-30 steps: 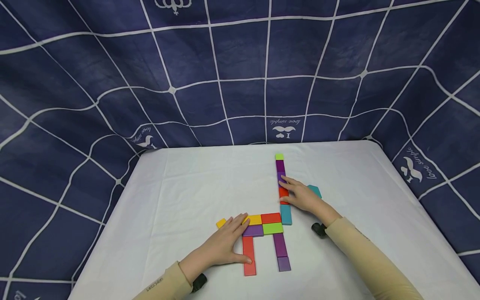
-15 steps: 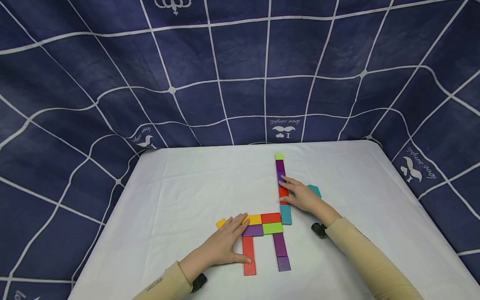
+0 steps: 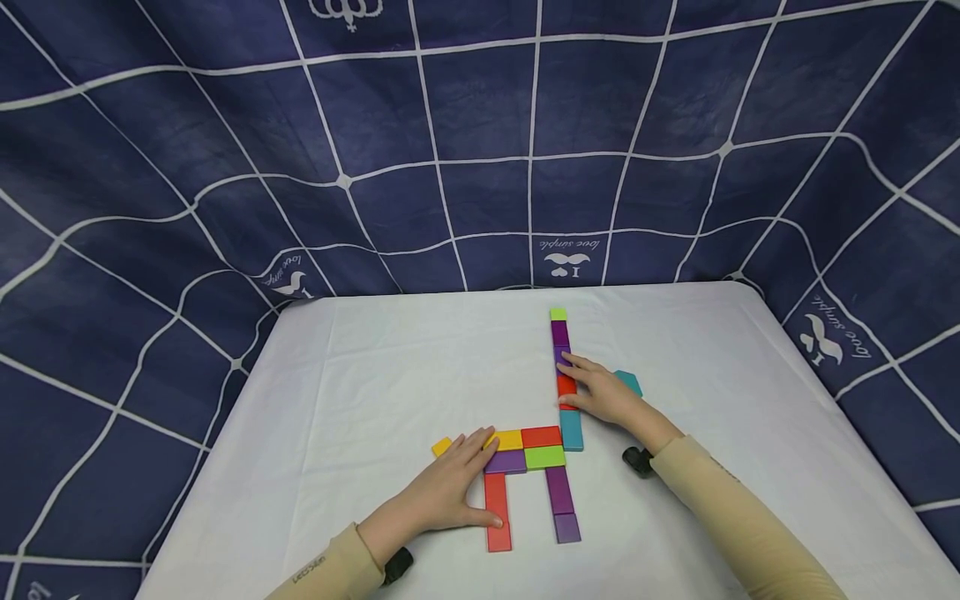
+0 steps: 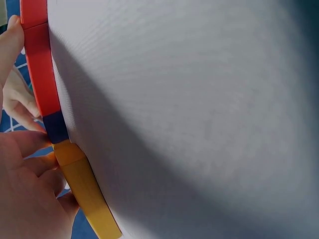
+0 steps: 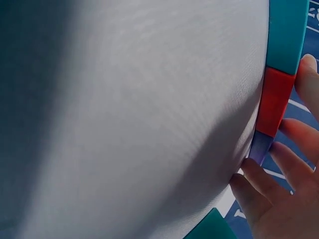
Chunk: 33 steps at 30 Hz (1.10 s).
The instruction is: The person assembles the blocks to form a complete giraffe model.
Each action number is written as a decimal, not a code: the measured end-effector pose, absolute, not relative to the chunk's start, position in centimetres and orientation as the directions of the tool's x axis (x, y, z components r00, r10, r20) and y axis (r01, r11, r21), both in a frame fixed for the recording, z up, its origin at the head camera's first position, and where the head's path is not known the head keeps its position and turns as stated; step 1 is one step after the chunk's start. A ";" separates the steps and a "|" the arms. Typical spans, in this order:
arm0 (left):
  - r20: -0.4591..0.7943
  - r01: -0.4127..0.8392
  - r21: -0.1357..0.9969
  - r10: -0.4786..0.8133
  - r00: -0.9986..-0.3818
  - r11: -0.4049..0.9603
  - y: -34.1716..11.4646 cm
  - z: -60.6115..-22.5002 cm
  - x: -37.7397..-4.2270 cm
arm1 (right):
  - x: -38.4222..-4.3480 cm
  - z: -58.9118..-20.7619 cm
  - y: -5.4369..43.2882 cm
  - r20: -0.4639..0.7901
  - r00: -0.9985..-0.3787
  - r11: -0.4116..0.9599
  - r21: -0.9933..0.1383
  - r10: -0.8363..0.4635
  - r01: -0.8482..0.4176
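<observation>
Flat coloured wooden blocks form a figure on the table. Its middle has a yellow block (image 3: 507,440), a red block (image 3: 541,437), a purple block (image 3: 507,461) and a green block (image 3: 545,457). My left hand (image 3: 442,487) lies over its left end, thumb touching the long red leg (image 3: 498,500) and fingertips on the yellow and purple blocks. On the upright column, my right hand (image 3: 603,392) touches the red block (image 3: 567,392) and the violet block (image 3: 563,357) with spread fingers. Below these is a teal block (image 3: 572,430); a light green block (image 3: 558,314) tops the column.
A teal piece (image 3: 628,382) lies right of the column, partly behind my right hand. Two purple blocks (image 3: 560,490) form the right leg. One more yellow block (image 3: 442,447) shows past my left hand. Dark blue cloth with white lines (image 3: 480,200) hangs behind the white table (image 3: 375,358).
</observation>
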<state>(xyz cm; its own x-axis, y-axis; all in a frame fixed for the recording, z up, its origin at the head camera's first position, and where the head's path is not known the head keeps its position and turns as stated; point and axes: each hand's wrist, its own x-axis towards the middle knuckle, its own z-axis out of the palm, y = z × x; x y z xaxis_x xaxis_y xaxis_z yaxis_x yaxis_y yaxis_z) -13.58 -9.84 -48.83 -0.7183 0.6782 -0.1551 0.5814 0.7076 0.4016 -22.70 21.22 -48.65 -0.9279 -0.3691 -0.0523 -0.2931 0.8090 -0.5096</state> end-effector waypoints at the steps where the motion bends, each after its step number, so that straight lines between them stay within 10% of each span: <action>1: -0.155 0.580 0.402 0.678 -0.719 0.708 -9.8 -48.8 -13.6 | -22.7 -48.6 21.2 -0.049 -0.927 0.807 -0.509 -0.373 -0.298; 33: -0.150 0.583 0.404 0.680 -0.718 0.705 -10.1 -48.7 -13.6 | -29.6 -47.2 19.8 -0.202 -0.952 0.891 -0.437 -0.229 -0.122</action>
<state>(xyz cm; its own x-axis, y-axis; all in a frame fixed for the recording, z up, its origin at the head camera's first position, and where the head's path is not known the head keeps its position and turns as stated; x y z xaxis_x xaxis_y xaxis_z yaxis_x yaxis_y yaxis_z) -13.56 -10.08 -48.74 -0.7180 0.6797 -0.1503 0.5831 0.7051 0.4035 -29.56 19.84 -47.16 -0.9522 -0.2293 -0.2018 -0.1220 0.8911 -0.4371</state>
